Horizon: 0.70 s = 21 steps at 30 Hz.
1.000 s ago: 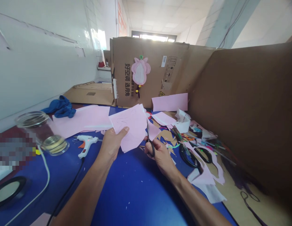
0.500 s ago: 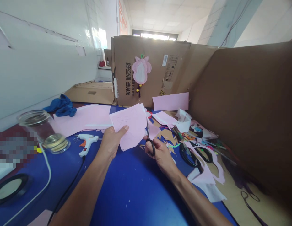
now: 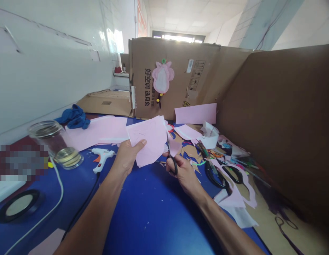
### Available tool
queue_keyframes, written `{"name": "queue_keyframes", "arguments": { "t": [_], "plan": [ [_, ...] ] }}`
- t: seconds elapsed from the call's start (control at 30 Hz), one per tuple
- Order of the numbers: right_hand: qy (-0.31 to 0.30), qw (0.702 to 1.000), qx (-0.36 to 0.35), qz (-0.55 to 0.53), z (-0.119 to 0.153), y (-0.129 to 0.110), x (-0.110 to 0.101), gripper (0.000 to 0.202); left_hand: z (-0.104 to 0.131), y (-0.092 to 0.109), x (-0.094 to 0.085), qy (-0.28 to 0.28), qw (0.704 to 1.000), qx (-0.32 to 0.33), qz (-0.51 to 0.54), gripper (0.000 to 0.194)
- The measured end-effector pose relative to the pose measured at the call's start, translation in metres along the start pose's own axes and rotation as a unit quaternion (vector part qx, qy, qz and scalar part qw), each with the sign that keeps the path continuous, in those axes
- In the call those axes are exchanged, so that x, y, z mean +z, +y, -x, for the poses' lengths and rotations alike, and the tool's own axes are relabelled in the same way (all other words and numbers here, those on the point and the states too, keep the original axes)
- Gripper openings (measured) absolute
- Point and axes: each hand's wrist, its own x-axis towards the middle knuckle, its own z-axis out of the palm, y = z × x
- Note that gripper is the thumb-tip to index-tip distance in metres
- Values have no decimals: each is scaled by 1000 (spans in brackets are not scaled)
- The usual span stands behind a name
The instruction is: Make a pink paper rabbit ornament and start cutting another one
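Observation:
A pink sheet (image 3: 151,145) with faint drawn lines is pinched in my left hand (image 3: 128,156), thumb on top and the other fingers hidden beneath. Black-handled scissors (image 3: 173,163) sit in my right hand (image 3: 184,171), its fingers closed round the loops. Their blades point away from me along the sheet's right edge. Whether the blades are parted I cannot tell. Just right of the blades a small pink piece (image 3: 175,146) shows; I cannot tell if it still joins the sheet.
On the blue table (image 3: 143,219), a white glue gun (image 3: 102,157), glass jar (image 3: 55,145) and black tape roll (image 3: 18,206) lie left. Paper scraps and large black-handled scissors (image 3: 217,177) clutter the right. Cardboard panels (image 3: 191,81) rise behind, one bearing a pink paper figure (image 3: 162,79).
The whole view has shifted slightly, so everything sits a little further right. My hands keep the same hold on the sheet and scissors.

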Motion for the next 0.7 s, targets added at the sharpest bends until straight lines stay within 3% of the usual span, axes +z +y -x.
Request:
{"name": "queue_keyframes", "arguments": {
  "t": [0.7],
  "plan": [
    [-20, 1000, 10, 14, 1, 1, -4, 56, -4, 3, -9, -9, 1000, -13, -1, 60]
  ]
}}
